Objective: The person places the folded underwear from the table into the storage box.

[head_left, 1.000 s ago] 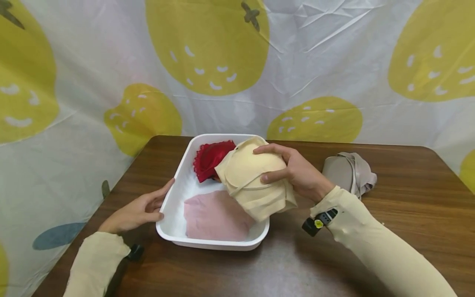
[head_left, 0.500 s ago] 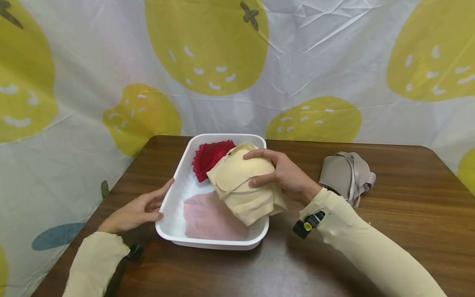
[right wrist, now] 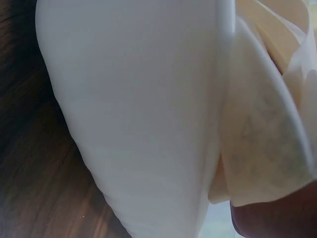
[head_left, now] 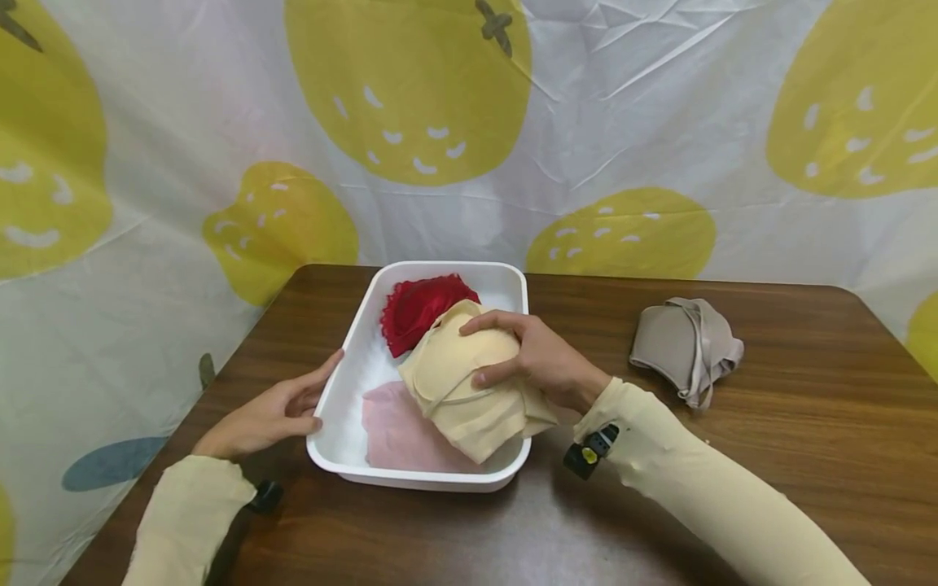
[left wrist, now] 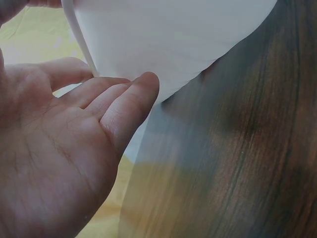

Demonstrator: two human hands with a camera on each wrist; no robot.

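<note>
My right hand [head_left: 538, 358] grips a folded cream bra [head_left: 447, 362], thumb and fingers spread over its padded cup. The bra is over the white plastic tray [head_left: 418, 482], overlapping a red lace-trimmed bra [head_left: 418, 313] and a folded pink garment [head_left: 392, 435] inside. In the right wrist view, cream fabric [right wrist: 267, 139] hangs beside the tray's rim. My left hand [head_left: 267, 415] touches the tray's left side; in the left wrist view its fingers [left wrist: 131, 106] lie extended against the outer wall.
A grey-beige bra [head_left: 665, 338] lies folded on the brown wooden table [head_left: 799, 391], right of the tray. Behind the table hangs a white curtain [head_left: 469, 220] with yellow lemon prints.
My right hand has moved the cream bra left and down, further over the tray, covering more of the pink garment. My left hand has stayed at the tray's side.
</note>
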